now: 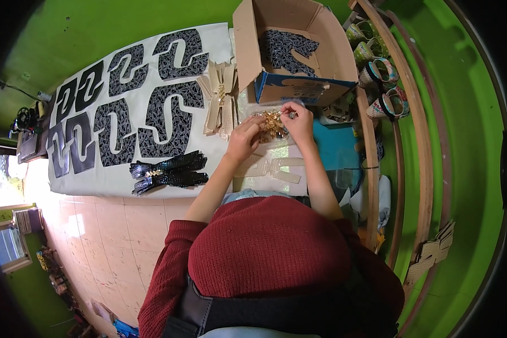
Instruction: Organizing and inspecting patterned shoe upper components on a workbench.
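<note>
My left hand (243, 137) and my right hand (298, 121) meet over a clear plastic bag (270, 134) of small gold ornaments (272, 123). My left hand grips the bag and the gold pieces from the left. My right hand pinches something small at the bag's upper right edge. The bag rests on a white sheet (124, 177) near pale cut-out strap pieces (276, 168).
Black patterned cut-out shapes (163, 115) lie in rows on the white sheet. Two shiny black strap bundles (168, 172) lie nearer me. An open cardboard box (298, 50) holding a black patterned piece stands behind my hands. Beige pieces (219, 96) lie left of it. Colourful shoes (380, 67) sit on a wooden rack.
</note>
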The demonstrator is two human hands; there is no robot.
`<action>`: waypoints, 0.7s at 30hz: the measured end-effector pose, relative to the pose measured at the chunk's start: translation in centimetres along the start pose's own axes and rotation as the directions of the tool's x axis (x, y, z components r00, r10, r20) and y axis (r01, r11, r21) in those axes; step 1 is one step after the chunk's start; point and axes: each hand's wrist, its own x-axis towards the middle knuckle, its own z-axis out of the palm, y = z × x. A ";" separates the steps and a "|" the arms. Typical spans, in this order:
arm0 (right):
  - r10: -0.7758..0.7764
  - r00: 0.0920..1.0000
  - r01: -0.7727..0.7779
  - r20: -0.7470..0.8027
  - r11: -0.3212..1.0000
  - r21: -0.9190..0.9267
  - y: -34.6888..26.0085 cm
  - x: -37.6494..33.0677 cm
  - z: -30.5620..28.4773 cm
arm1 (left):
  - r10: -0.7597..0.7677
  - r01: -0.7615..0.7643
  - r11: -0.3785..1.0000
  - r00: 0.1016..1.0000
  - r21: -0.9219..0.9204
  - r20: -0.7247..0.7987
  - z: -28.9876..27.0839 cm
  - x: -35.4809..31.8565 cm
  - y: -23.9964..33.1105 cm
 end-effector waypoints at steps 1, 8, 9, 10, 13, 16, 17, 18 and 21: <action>-0.009 1.000 0.009 0.010 1.000 0.013 0.0 0.0 0.1 | 0.016 -0.016 1.000 1.000 0.017 0.012 -0.2 0.0 -0.1; 0.057 0.923 -0.103 0.381 0.989 0.102 1.8 1.2 -1.1 | 0.073 -0.072 0.991 0.997 0.112 -0.009 -0.8 0.0 -0.1; 0.057 0.922 -0.104 0.384 0.989 0.102 1.8 1.4 -1.5 | -0.011 0.011 0.999 1.000 0.049 0.000 -0.9 -0.2 0.1; 0.082 0.880 -0.185 0.468 0.966 0.179 1.8 1.5 -2.0 | -0.094 0.094 0.996 0.996 -0.014 0.014 -0.9 -0.3 0.3; 0.087 0.842 -0.226 0.532 0.953 0.202 -0.3 1.3 -2.2 | -0.190 0.190 0.981 0.982 -0.027 0.020 -0.9 -0.4 0.5; 0.110 0.895 -0.170 0.433 0.980 0.102 -0.7 0.0 -1.3 | -0.056 0.057 0.998 0.998 0.033 -0.021 -0.6 0.4 1.7; 0.090 0.927 -0.114 0.364 0.993 0.043 -0.6 -0.3 -1.0 | 0.032 -0.031 0.998 0.999 0.053 -0.004 -0.6 0.8 1.9; 0.061 0.951 -0.058 0.303 0.998 -0.018 -0.8 -0.6 -0.6 | 0.028 -0.027 0.998 1.000 0.058 -0.007 -0.6 0.6 1.6; 0.061 0.974 -0.070 0.217 0.997 0.036 -0.1 -1.0 0.1 | 0.114 -0.114 0.990 0.993 0.080 0.004 -0.4 0.0 1.2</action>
